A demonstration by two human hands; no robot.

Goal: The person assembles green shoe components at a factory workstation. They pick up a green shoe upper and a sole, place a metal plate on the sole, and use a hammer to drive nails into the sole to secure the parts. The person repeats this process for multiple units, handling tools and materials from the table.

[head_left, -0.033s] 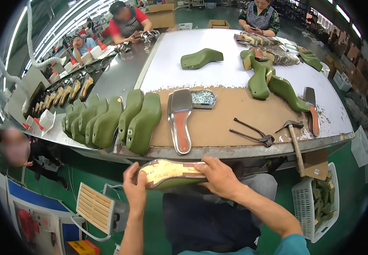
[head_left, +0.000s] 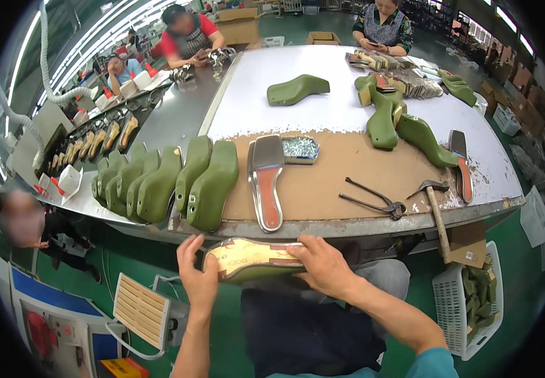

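Above my lap I hold a green shoe last (head_left: 260, 272), lying sideways with its sole face turned up. A cream insole with a dark rim (head_left: 247, 252) covers that face. My right hand (head_left: 326, 268) grips the right end, its thumb on the insole. At the other end my left hand (head_left: 198, 277) presses its thumb against the last; its fingers are raised and slightly spread beside the tip. On the table edge beyond lies a pair of brown and black insoles (head_left: 267, 183), next to a small blue tray of nails (head_left: 300, 150).
Several green lasts (head_left: 212, 186) stand in a row at the left. Pincers (head_left: 379, 201) and a hammer (head_left: 436, 217), its handle overhanging the edge, lie on the right. More lasts (head_left: 382, 123) lie behind them. A white basket (head_left: 439, 302) stands on the floor. Co-workers (head_left: 382, 31) sit across the table.
My left fingers have lifted and spread a little away from the last's tip. The last and my right hand stay almost in place.
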